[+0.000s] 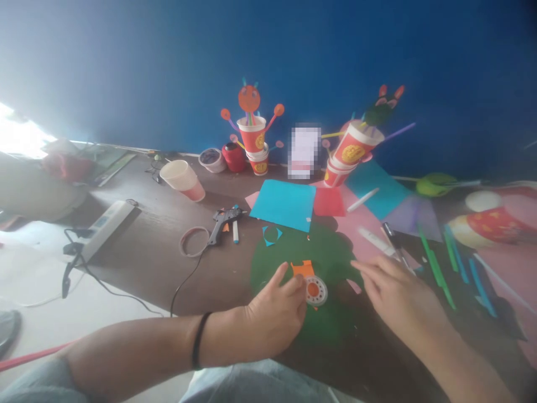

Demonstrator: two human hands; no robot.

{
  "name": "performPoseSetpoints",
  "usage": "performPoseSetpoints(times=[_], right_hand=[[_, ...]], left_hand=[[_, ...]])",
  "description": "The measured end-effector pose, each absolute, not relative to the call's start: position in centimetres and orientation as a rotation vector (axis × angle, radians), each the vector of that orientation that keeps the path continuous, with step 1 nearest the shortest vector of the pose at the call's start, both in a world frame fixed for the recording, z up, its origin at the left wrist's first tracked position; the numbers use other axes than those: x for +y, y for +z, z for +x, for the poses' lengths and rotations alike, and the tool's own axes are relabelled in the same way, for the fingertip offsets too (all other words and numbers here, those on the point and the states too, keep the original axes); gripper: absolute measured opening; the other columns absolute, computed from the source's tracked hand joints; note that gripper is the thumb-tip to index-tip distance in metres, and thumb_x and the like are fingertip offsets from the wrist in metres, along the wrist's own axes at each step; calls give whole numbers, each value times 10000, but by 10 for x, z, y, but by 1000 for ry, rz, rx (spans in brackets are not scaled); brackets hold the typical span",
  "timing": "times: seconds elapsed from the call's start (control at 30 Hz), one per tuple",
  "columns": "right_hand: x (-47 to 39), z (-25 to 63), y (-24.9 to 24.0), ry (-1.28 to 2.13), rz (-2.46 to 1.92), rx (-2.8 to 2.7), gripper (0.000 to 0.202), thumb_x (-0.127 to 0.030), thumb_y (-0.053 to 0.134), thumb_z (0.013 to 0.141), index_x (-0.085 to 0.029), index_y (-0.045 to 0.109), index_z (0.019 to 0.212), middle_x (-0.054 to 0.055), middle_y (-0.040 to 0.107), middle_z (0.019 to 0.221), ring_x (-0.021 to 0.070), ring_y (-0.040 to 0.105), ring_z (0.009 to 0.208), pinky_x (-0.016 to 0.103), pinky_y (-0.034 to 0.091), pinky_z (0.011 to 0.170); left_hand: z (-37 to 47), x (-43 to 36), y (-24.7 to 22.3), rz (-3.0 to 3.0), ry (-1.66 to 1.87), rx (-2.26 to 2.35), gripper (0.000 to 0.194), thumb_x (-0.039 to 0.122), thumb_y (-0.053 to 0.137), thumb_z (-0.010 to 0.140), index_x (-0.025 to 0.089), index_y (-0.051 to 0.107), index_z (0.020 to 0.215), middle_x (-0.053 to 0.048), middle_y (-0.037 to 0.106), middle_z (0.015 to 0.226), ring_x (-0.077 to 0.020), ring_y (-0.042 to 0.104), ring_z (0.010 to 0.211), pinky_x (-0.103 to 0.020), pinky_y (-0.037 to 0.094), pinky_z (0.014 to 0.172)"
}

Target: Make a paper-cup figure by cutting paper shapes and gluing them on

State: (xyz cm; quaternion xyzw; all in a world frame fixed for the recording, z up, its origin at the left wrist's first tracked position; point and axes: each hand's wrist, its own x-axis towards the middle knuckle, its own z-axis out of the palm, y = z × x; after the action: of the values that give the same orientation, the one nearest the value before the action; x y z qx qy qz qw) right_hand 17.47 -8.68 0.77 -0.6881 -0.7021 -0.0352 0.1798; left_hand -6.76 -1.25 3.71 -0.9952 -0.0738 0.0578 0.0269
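Note:
Near the middle of the dark green mat (268, 263), my left hand (279, 310) has its fingers closed at the edge of a pale round disc with small holes around its rim (322, 291). Orange shows through the disc's centre. Orange paper (302, 268) with a notched edge lies just beyond it and partly behind my fingers. My right hand (394, 288) hovers at the mat's right side, fingers stretched out, with nothing visible in them. Close below its fingertips is a pink paper scrap (354, 286). A cut blue paper scrap (272, 236) lies beyond my left hand.
A glue gun (224, 221) with a trailing cord and a tape roll (194, 242) lie left. Blue paper (283, 204) is ahead. Decorated paper cups (253, 137) stand at the back, a plain-topped cup (183, 179) left. Pipe cleaners (436, 266) lie right, a power strip (109, 221) far left.

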Motion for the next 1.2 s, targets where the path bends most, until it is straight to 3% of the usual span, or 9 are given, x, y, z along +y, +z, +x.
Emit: performPoseSetpoints(times=[0.1,0.17,0.33,0.53,0.67,0.87,1.1,1.2], right_hand=[[-117,167,15,-33,-2070,-1743,299,-416,467,892,-223,616,720,11,635,689,147,603,608,257,396,539],[-138,159,13,-30,-2089,-1644,309,-457,502,872,-224,571,681,-8,618,609,138,587,536,257,396,534],[-179,147,5,-143,-2116,-1419,252,-433,537,859,-226,560,717,21,620,579,177,588,518,286,396,534],[-177,173,13,-215,-2181,-1318,256,-400,524,862,-209,574,699,42,621,606,181,592,531,288,430,557],[-163,211,4,-172,-2303,-1350,302,-425,442,874,-198,631,810,61,659,753,203,615,644,302,439,600],[-144,240,-13,-49,-2518,-1268,257,-428,505,803,-209,640,812,67,682,804,246,620,768,327,436,651],[-117,247,1,140,-2799,-1144,174,-358,504,760,-227,615,731,68,700,758,249,627,675,318,396,549],[-137,231,30,10,-2704,-957,168,-379,523,727,-229,597,732,83,694,717,252,622,610,328,410,518]], left_hand=[[-64,-5,37,-3117,98,-300,194,239,482,845,176,648,924,-86,601,1110,-246,442,1065,-543,253,1017],[-62,-1,35,-3143,49,-342,175,241,479,862,176,640,885,-71,614,1037,-222,466,1018,-512,257,1022],[-59,3,24,-3172,-86,-368,110,234,532,849,195,627,808,-47,622,946,-212,483,994,-488,259,1015],[-60,8,18,-3264,-238,-433,137,241,510,873,199,611,792,-41,628,981,-194,484,1027,-473,258,1019],[-56,12,21,-3338,-267,-527,148,269,516,873,195,607,783,-36,637,916,-186,509,974,-465,265,1015],[-54,11,37,-3402,-375,-624,164,347,600,811,197,614,876,-40,639,959,-220,515,976,-478,300,972],[-71,10,43,-3359,-721,-682,38,215,582,816,211,619,821,-9,642,885,-170,547,905,-447,309,975],[-86,8,57,-3277,-860,-719,117,160,588,802,212,606,905,-20,643,925,-169,554,912,-448,325,986]])
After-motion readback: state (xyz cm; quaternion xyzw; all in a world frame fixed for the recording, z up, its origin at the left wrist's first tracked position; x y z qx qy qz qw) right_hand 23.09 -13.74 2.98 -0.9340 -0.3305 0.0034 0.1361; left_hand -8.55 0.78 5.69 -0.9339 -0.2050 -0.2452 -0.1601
